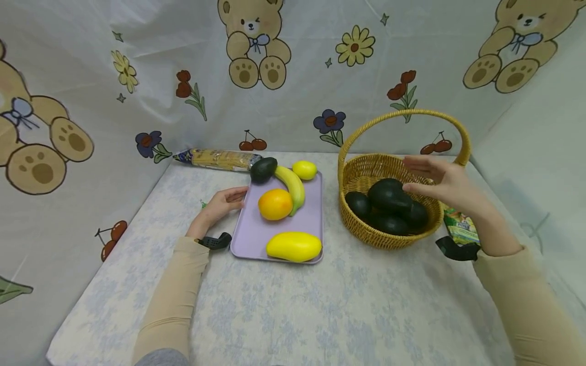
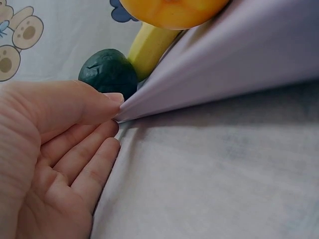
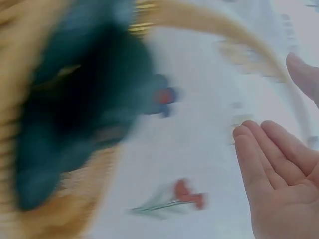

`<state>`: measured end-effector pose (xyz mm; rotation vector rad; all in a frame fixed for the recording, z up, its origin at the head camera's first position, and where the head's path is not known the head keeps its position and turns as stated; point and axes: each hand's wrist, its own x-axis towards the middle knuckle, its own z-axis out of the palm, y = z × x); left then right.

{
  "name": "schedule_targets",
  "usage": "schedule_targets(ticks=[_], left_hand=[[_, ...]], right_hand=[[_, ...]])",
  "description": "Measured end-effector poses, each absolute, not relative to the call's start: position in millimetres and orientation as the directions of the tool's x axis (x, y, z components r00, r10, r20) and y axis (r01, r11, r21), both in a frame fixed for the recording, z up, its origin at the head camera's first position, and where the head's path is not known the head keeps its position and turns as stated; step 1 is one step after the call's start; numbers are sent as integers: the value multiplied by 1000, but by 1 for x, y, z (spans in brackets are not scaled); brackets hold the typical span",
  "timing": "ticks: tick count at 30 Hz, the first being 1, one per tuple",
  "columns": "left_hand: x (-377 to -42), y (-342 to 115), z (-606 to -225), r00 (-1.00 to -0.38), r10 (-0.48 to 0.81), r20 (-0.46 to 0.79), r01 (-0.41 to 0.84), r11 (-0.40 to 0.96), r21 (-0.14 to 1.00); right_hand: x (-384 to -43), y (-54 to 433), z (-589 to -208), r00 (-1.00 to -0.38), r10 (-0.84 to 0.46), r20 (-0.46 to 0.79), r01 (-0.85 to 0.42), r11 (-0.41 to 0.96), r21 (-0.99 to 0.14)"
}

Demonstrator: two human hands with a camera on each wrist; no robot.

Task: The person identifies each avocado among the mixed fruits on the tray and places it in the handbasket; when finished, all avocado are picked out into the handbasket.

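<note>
At the left side of the lilac tray [image 1: 247,239], my left hand [image 1: 223,203] has its thumb and fingertips at the rim, pinching the edge. A dark green avocado [image 1: 263,170], a banana [image 1: 293,189], an orange [image 1: 275,204], a lemon [image 1: 304,170] and a long yellow fruit [image 1: 294,247] lie on the tray. My right hand [image 1: 441,182] hovers over the right side of a wicker basket [image 1: 366,231], fingers extended and nothing in its grasp. Several avocados [image 1: 389,195] fill the bottom of the basket; the right wrist view shows them blurred, apart from the open palm [image 3: 286,199].
A bag of spaghetti [image 1: 220,159] lies behind the tray, its end by the avocado. The basket's tall handle [image 1: 403,113] arches over the opening. A green and yellow packet [image 1: 461,227] sits right of the basket, partly hidden by the arm. A printed cloth backdrop [image 1: 297,112] hangs behind.
</note>
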<state>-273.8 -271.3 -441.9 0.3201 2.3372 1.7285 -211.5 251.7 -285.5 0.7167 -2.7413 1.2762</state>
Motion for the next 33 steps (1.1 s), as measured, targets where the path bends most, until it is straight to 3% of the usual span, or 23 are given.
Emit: schedule_targets(ticks=[8, 16, 21, 33], left_hand=[[-272, -272, -443, -947, 316, -47, 41, 264, 964], [-270, -274, -445, -945, 324, -28, 58, 252, 966], [-269, -277, -443, -951, 309, -20, 68, 270, 960], [-268, -277, -444, -947, 320, -14, 74, 262, 962]], right_hand=[[-203, 207, -243, -693, -485, 533, -618, 19, -786], [-219, 115, -235, -547, -609, 575, -697, -49, -715], [-250, 62, -246, -561, -671, 484, -683, 45, -729], [-330, -14, -287, -698, -691, 187, -483, 262, -835]])
